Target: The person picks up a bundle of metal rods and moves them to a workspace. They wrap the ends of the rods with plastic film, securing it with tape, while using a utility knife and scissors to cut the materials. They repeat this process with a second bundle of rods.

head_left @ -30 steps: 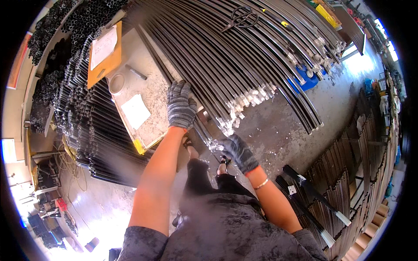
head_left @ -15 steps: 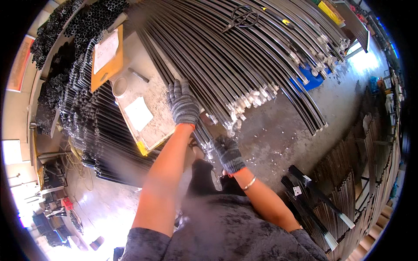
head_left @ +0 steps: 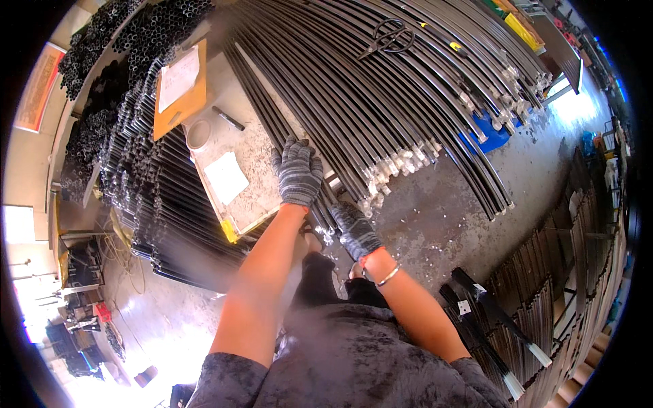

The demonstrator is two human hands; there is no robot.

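My left hand (head_left: 297, 171), in a grey striped knit glove, lies with fingers stretched out across a few black tubes (head_left: 262, 112). Those tubes run along the right side of a light, stained board, and clear wrap covers their near ends (head_left: 326, 234). My right hand (head_left: 355, 230), gloved the same way, rests against the right side of these tubes close to their ends. Its fingers look extended, though their undersides are hidden. To the right, a wide row of black tubes (head_left: 326, 88) has wrapped ends (head_left: 401, 160).
On the board (head_left: 255, 194) are a white paper (head_left: 226, 178), a tape roll (head_left: 198, 134) and a marker (head_left: 228, 118). Beside them is an orange clipboard (head_left: 197, 88). Black scissors (head_left: 388, 37) and a yellow-black cutter (head_left: 458, 49) lie on the tubes. Stacked tubes (head_left: 183, 204) fill the left.
My right hand has slid up alongside the tubes, away from their very ends. The left hand stays on the tubes. The whole view has shifted slightly.
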